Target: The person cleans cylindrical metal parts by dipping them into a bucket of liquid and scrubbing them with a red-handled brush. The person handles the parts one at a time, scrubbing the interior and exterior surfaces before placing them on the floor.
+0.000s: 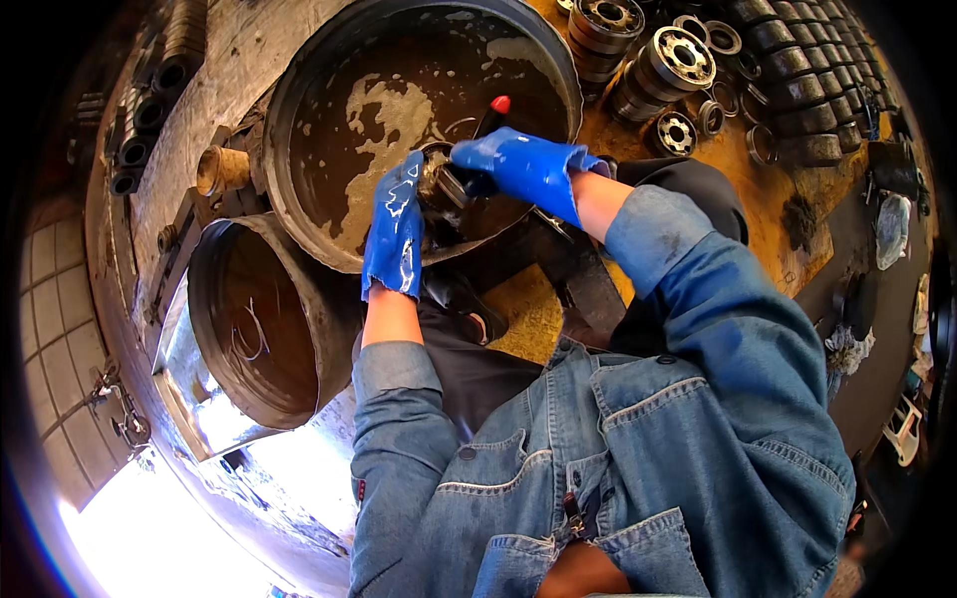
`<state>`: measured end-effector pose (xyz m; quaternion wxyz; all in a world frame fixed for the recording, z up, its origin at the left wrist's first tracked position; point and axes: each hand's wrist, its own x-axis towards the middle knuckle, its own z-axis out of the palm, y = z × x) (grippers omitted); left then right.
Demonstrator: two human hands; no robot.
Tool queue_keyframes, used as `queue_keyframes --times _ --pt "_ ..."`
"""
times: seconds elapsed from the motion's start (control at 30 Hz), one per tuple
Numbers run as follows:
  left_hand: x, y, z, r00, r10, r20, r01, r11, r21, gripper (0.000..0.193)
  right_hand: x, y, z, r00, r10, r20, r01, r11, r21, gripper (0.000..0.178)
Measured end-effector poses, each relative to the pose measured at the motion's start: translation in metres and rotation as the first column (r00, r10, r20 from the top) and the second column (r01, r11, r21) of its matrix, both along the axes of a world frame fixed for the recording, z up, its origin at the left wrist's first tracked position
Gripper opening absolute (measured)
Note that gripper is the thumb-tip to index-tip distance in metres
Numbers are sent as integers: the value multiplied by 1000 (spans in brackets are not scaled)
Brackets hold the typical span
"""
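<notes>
Both my hands wear wet blue rubber gloves and meet over a wide dark basin (299, 80) of murky brown liquid with pale foam. My left hand (395, 227) is closed around a dark greasy metal part (441, 189), round like a bearing, held just above the liquid near the basin's front rim. My right hand (520, 164) grips a tool with a black handle and red tip (492, 112), pressed against that part. The tool's working end is hidden behind the gloves.
A second dark round tub (261, 329) with brownish contents stands at the left, below the basin. Several steel bearings (678, 58) and rows of dark rings (797, 70) lie on the grimy yellowish surface at the upper right. A wooden plank (224, 60) runs along the left.
</notes>
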<state>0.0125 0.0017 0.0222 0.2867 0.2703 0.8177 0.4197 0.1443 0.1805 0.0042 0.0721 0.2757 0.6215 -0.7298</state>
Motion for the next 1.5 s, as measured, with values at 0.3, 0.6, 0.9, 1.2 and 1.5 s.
queue_keyframes --times 0.3,0.6,0.9,1.2,1.5 --pt "1 -2 -4 989 -70 -131 64 997 -46 44 18 -1 97 997 11 -74 15 944 331 45" --pt "-16 -5 -35 813 -317 -488 229 945 -232 51 9 6 11 981 113 157 -189 737 649 40" --pt "2 7 -11 947 -138 -289 111 988 -108 44 1 49 -39 962 237 133 -249 570 783 34" --pt "-18 5 -40 912 130 388 -203 967 152 38 -46 38 -14 699 549 -457 122 539 833 26" --pt "-3 -6 -19 916 -187 -356 132 976 -171 40 -16 47 -2 951 304 51 -279 779 561 29"
